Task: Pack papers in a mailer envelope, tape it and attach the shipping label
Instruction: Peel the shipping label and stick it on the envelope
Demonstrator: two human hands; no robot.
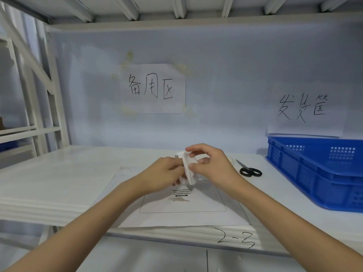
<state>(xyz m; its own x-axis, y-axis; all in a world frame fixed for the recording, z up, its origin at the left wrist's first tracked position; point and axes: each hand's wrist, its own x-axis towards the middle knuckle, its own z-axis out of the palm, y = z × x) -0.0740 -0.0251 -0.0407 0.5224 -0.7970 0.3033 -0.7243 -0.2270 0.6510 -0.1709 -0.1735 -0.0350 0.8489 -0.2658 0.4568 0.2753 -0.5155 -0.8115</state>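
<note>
Your left hand (167,171) and right hand (208,161) both pinch the shipping label (189,169) above the mailer envelope (182,205). The blue crate's (314,173) contents are hidden from here.

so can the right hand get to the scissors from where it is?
Probably yes: scissors lie bare just right of the right hand, but it's pinching the label and must let go first.

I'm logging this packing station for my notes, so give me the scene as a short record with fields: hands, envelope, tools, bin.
left hand: left hand pinches the label's left side
right hand: right hand pinches its top
label: white shipping label, curled, held above the envelope
envelope: white mailer envelope flat on the shelf, waybill box bare
tools: black scissors, right of the hands
bin: blue crate, far right
</note>
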